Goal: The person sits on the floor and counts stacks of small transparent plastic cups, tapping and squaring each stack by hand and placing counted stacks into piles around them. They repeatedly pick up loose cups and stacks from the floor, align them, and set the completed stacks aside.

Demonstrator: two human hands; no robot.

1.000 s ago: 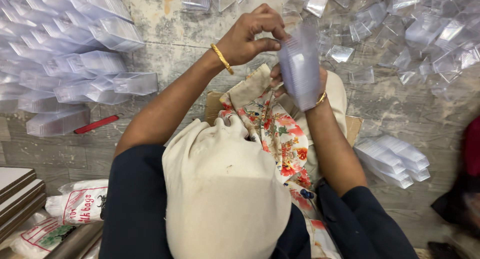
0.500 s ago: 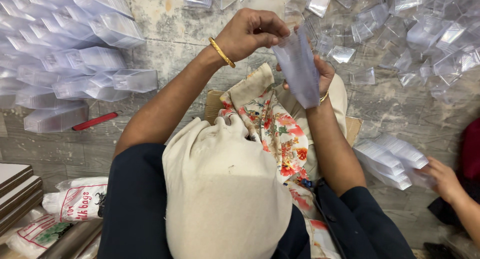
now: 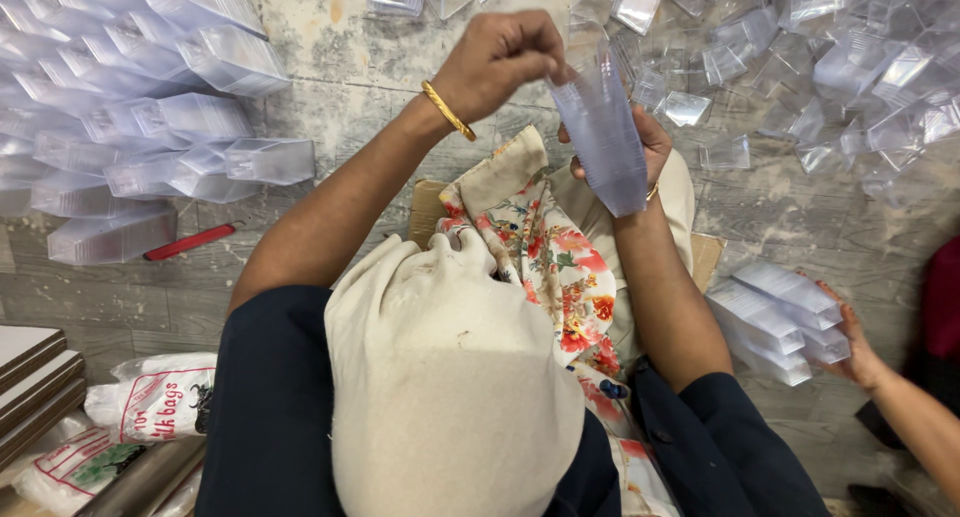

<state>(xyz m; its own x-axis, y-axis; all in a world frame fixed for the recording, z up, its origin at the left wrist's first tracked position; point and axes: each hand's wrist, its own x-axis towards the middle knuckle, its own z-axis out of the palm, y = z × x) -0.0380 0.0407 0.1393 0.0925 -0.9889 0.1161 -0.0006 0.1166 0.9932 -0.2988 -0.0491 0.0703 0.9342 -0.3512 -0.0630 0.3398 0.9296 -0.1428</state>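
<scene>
Two hands held one clear box up over the lap: the left hand pinched its top edge, the right hand cupped it from behind. Many boxes lay stacked at the left, looking done. Lots of loose pieces on the floor looked left to do.

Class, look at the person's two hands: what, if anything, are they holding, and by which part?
Both hold one clear plastic folded box. The left hand pinches its top edge with the fingers; the right hand supports it from behind, around the middle.
</scene>
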